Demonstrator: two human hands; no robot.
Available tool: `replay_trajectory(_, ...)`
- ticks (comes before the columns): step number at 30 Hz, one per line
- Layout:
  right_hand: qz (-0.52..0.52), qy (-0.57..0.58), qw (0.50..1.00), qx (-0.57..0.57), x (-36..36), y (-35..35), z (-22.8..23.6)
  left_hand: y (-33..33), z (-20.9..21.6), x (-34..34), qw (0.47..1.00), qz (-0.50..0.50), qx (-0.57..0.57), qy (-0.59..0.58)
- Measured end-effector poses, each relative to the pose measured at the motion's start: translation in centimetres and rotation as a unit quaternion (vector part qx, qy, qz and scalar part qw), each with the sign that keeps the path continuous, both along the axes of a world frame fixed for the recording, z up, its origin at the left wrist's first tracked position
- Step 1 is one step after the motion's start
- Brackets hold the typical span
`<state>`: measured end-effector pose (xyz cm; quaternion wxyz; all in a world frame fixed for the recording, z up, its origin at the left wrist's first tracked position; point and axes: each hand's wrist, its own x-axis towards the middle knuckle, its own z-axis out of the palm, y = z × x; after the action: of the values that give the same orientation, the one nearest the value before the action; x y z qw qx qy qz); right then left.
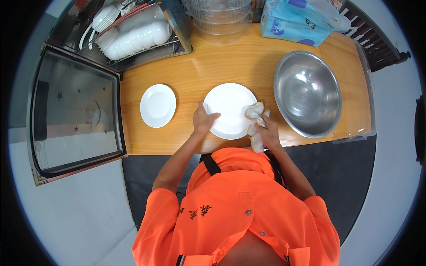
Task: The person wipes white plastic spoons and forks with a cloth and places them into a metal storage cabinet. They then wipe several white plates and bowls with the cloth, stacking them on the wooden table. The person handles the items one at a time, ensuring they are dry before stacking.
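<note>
Right hand (269, 134) grips a crumpled white cloth (255, 114); left hand (205, 120) holds a large, round white plate (230, 108).
Its left rim lies under the thumb, near the light-brown wooden table's (191, 66) front edge; hard cloth pressure could twist it loose, and a rightward swing might knock the wide, shiny steel basin (307, 95).

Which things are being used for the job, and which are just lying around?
Seem to be in use:
large white plate, in the left grip
cloth, in the right grip

Probably just lying about:
smaller white plate
metal basin
blue package
white bowls
</note>
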<state>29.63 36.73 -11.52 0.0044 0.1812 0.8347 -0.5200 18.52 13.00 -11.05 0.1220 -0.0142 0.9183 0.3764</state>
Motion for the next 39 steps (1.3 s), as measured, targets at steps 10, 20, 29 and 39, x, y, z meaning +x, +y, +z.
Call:
replay_trajectory(10,0.003,0.008,0.999,-0.041,-0.1,0.5,-0.6,-0.3,0.8,-0.4,1.000,-0.013,0.022,-0.004)
replay_trajectory(20,-0.049,0.217,0.974,0.033,-0.8,-0.1,2.6,-1.7,0.4,0.2,0.993,-0.044,0.100,0.052)
replay_trajectory(29,-0.016,0.028,0.998,-0.056,-3.5,-2.4,1.8,-2.9,1.9,0.6,0.998,-0.020,0.016,0.052)
replay_trajectory(39,-0.100,0.094,0.960,-0.243,1.0,-0.6,5.3,-1.4,3.5,1.6,0.959,0.030,0.222,0.175)
